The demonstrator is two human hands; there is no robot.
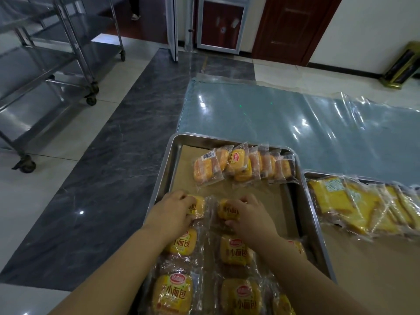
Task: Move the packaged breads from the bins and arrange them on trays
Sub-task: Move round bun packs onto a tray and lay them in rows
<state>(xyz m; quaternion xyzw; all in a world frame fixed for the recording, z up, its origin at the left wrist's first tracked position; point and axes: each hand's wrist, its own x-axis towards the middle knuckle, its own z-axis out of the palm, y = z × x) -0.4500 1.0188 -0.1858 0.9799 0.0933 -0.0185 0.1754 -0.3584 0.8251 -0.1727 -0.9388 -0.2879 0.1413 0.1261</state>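
My left hand (pixel 175 210) covers most of the bread packet (pixel 199 206) it grips, and my right hand (pixel 247 218) hides much of the second packet (pixel 225 211), so I can't read either label whole. The right-side tray (pixel 318 174) runs off the right edge of my view, and the nearest packets (pixel 172 294) are cut by the bottom edge.

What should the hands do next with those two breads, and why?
Probably let go and fetch more from the pile. The left hand and right hand grip the left bread and right bread, both seemingly down on the tray, lined up with the rows nearer the person; bare paper lies ahead.
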